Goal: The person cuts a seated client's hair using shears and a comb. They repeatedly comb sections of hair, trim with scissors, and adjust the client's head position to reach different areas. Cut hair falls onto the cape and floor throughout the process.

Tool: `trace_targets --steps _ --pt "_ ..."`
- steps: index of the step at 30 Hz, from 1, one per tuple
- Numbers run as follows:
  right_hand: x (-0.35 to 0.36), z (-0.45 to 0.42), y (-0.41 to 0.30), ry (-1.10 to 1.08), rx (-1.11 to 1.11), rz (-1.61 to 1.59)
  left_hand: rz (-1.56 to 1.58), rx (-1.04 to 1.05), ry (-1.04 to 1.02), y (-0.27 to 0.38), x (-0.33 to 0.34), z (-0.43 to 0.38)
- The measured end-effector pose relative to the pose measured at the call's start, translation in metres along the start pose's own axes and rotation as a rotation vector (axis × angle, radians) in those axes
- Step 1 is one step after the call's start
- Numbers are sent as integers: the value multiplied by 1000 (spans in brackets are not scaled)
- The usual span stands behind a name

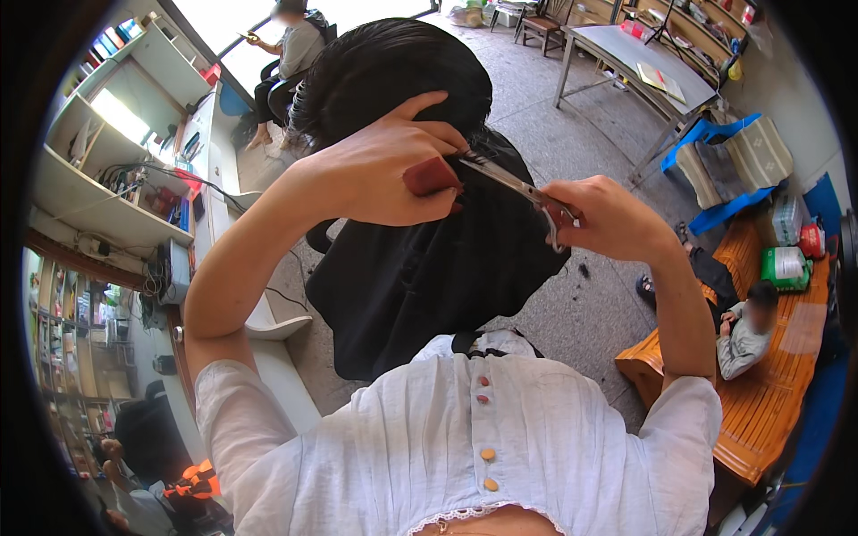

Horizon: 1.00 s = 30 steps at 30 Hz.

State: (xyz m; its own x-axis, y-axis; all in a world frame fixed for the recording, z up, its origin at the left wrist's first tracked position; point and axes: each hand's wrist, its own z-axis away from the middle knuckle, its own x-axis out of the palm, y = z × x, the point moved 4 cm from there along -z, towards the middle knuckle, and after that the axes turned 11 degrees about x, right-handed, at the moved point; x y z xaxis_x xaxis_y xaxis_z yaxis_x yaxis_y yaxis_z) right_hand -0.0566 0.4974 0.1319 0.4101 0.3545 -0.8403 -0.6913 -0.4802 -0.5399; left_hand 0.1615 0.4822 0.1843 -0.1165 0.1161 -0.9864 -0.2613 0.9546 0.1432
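Observation:
A person with short dark hair sits before me, draped in a black barber's cape. My left hand lies at the side of the head, its fingers on a lock of hair; a dark red comb is held in the same hand, mostly hidden by it. My right hand holds metal hairdressing scissors by the finger rings. The blades point toward my left fingertips and reach the hair beside them. How far the blades are apart cannot be told.
A white shelf counter with tools and cables runs along the left. One person sits beyond it; another person sits on a wooden bench at right. A blue chair and grey table stand upper right.

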Motion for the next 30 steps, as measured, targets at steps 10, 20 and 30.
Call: trace_targets --steps 10,20,30 --pt "2 -7 -6 -22 8 -68 10 10 13 0 1 -1" --pt "76 -11 46 53 6 -1074 84 -12 258 68 76 16" --pt "141 -75 0 -116 -24 -915 1475 -735 986 18 147 105"
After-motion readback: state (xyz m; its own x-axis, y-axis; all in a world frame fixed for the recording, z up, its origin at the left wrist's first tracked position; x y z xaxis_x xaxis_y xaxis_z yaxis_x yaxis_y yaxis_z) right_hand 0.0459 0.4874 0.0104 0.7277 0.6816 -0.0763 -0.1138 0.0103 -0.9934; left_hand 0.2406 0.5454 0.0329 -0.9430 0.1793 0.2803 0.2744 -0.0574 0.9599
